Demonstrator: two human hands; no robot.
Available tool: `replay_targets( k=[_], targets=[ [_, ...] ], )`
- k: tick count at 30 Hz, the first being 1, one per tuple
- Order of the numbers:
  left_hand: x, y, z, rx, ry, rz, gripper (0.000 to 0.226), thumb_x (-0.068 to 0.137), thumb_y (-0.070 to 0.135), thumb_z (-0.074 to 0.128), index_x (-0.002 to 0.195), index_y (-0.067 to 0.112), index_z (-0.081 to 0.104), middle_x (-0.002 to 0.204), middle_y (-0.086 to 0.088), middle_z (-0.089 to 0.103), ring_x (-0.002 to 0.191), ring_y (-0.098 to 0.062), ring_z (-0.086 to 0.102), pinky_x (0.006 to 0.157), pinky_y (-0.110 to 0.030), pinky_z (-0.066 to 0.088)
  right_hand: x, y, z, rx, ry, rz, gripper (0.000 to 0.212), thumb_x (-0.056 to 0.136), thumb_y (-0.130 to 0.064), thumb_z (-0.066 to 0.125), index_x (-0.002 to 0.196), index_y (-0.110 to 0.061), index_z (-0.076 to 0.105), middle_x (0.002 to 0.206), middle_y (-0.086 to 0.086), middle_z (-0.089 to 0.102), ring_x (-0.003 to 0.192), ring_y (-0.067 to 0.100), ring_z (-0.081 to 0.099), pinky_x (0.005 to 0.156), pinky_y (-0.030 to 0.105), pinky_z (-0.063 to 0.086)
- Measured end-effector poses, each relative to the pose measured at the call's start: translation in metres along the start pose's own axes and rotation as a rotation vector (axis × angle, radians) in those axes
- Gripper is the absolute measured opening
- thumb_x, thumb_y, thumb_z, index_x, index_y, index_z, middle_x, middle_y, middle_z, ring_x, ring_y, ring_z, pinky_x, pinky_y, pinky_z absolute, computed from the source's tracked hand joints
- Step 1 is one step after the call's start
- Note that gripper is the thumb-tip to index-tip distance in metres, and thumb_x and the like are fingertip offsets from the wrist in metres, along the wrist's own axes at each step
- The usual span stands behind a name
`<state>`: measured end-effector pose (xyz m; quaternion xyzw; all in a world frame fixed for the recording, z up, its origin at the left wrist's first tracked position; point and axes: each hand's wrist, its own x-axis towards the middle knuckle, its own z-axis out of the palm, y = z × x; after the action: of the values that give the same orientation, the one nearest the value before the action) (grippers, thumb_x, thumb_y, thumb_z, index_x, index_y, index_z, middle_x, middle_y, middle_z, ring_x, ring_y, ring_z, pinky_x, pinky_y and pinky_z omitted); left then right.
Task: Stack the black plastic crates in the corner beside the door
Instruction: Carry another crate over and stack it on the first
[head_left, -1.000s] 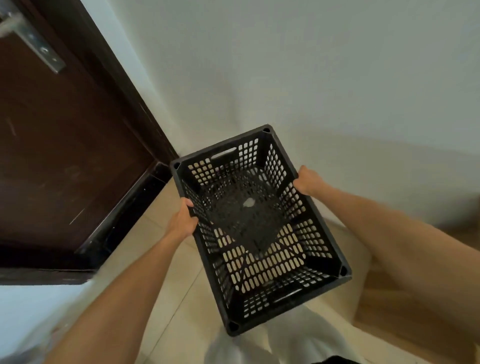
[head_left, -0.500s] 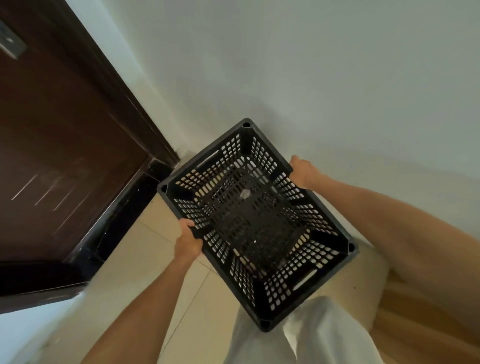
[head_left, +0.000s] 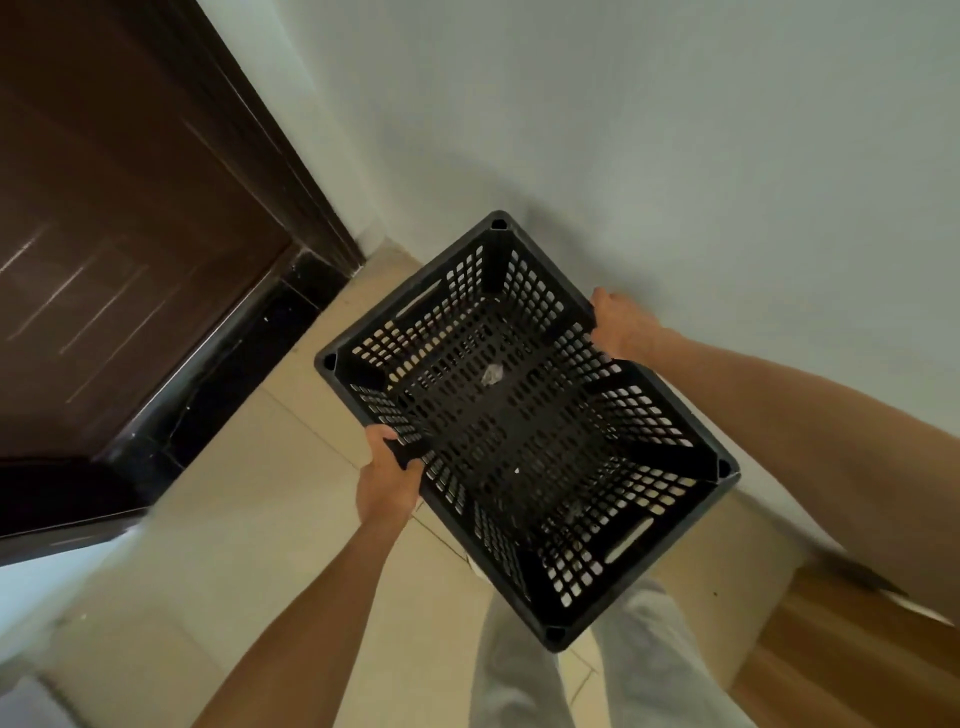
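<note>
1. Crate (head_left: 524, 431), black plastic with slotted walls and floor, held in the air between both hands, open top facing the camera, one corner pointing toward the wall (head_left: 649, 135).
2. Left hand (head_left: 387, 480) closed on the crate's left long rim, fingers curled over the edge into the inside.
3. Right hand (head_left: 621, 325) closed on the opposite long rim, on the side nearest the wall.
4. Scrap of pale paper (head_left: 491, 374) on the crate's perforated floor, between the two hands and nearer the right one.
5. Dark brown door (head_left: 114, 249) well to the left of the left hand, with a black threshold strip (head_left: 234, 374) at its foot.
6. Beige tiled floor (head_left: 249, 519) below the left hand and under the crate.
7. Light trouser legs (head_left: 514, 670) below the crate's near corner, behind both hands.
8. Wooden surface (head_left: 841, 644) under the right forearm, at the lower right.
</note>
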<state>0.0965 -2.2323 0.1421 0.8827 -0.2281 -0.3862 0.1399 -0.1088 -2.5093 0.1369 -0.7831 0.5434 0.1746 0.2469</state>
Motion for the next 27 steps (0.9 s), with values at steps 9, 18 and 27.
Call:
replay_targets(
  k=[9, 18, 27],
  targets=[
    [0.025, -0.002, 0.028, 0.045, 0.137, -0.061, 0.035, 0.094, 0.016, 0.050, 0.121, 0.025, 0.029, 0.070, -0.012, 0.062, 0.062, -0.032, 0.062, 0.058, -0.039, 0.051, 0.034, 0.004, 0.023, -0.067, -0.005, -0.032, 0.038, 0.090, -0.009, 0.049, 0.126, -0.004, 0.040, 0.120, 0.019, 0.052, 0.101, 0.037, 0.057, 0.077, 0.040, 0.046],
    [0.023, 0.002, 0.032, 0.071, 0.135, -0.140, 0.038, 0.094, 0.012, 0.046, 0.125, 0.026, 0.027, 0.066, -0.006, 0.057, 0.055, -0.026, 0.056, 0.055, -0.035, 0.046, 0.043, 0.013, 0.022, -0.121, -0.031, -0.149, 0.037, 0.091, -0.015, 0.052, 0.125, -0.007, 0.040, 0.121, 0.016, 0.051, 0.099, 0.035, 0.057, 0.081, 0.046, 0.052],
    [0.006, 0.010, 0.052, -0.008, 0.099, -0.180, 0.039, 0.096, 0.011, 0.044, 0.128, 0.023, 0.026, 0.090, -0.017, 0.067, 0.072, -0.035, 0.064, 0.067, -0.044, 0.054, 0.052, 0.023, 0.013, -0.216, -0.023, -0.257, 0.028, 0.092, -0.010, 0.050, 0.119, -0.005, 0.042, 0.113, 0.018, 0.055, 0.094, 0.037, 0.059, 0.074, 0.042, 0.049]
  ],
)
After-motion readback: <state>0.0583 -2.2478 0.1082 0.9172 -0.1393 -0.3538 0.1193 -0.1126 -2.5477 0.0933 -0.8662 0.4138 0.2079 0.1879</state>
